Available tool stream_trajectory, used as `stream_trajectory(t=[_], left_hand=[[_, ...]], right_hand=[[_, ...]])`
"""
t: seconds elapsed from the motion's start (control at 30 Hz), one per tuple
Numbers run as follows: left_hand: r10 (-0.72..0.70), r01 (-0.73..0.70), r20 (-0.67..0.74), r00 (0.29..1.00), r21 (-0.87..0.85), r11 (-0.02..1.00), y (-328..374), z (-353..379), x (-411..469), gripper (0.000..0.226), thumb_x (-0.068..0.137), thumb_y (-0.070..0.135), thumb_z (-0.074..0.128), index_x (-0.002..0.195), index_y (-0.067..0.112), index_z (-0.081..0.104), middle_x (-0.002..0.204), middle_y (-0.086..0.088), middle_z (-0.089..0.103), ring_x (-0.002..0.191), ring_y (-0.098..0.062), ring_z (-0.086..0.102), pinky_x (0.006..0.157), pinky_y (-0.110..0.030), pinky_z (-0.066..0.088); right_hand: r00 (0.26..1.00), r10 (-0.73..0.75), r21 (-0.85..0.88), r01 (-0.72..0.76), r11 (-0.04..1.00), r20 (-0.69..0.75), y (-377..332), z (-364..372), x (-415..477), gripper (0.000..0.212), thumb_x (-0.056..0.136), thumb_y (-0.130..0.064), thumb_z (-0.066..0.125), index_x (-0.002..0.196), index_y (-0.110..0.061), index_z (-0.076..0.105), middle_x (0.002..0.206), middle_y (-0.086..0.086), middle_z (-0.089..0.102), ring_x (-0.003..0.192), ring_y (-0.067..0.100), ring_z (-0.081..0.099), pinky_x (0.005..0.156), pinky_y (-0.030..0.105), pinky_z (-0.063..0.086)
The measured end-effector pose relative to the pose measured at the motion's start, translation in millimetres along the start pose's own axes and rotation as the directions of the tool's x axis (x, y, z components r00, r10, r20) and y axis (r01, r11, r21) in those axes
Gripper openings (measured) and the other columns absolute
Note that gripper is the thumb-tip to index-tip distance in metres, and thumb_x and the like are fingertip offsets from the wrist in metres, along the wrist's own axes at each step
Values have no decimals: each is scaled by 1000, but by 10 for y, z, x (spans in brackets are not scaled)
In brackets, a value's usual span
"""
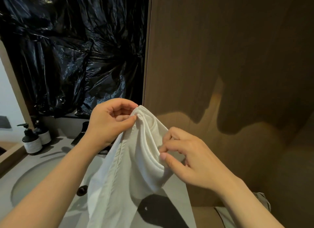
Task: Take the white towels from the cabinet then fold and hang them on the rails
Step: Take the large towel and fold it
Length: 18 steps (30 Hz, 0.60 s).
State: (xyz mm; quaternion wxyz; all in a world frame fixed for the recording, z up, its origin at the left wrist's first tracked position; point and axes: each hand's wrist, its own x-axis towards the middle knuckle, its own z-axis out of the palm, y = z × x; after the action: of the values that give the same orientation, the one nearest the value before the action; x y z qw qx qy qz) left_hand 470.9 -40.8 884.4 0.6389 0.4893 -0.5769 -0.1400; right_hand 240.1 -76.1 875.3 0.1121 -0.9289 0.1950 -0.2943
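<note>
A white towel [134, 173] hangs in front of me over the sink counter, bunched at the top and falling out of the frame's bottom. My left hand [110, 120] pinches its top corner between thumb and curled fingers. Lower and to the right, my right hand [185, 158] pinches a gathered fold of the same towel's edge. No rail or cabinet interior is in view.
A round sink basin [34, 180] with a dark drain [82, 190] lies below left. Two dark pump bottles [32, 142] stand at the counter's back left beside a black faucet [81, 134]. Black plastic sheeting [76, 49] covers the wall above; a brown wooden panel [229, 57] stands at right.
</note>
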Motion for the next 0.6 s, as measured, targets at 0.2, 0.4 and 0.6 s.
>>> stream_trajectory(t=[0.2,0.4,0.6], left_hand=[[-41,41,-5,999,37,998,-68,-19,-10,24,77,-10,72,94,7,71,83,-1,73,74,-6,68,68,-14,53],[-60,61,-12,998,81,995,-133,-10,-39,24,76,-9,73,93,9,72,83,-1,73,74,-7,68,69,-15,54],[-57,59,-23,998,75,995,-122,-47,-20,25,76,-8,73,96,7,72,85,-3,73,77,-9,69,71,-16,54]], right_hand=[[997,69,193,-73,979,30,39,24,-122,20,92,-33,57,81,-25,72,89,-20,68,83,14,66,65,39,55],[972,190,47,-198,979,134,118,-35,-186,15,93,-39,54,102,-38,66,89,-29,62,85,1,60,63,12,49],[954,253,-240,-211,948,159,173,-165,-290,25,97,-45,47,106,-37,69,101,-24,59,92,0,58,80,5,45]])
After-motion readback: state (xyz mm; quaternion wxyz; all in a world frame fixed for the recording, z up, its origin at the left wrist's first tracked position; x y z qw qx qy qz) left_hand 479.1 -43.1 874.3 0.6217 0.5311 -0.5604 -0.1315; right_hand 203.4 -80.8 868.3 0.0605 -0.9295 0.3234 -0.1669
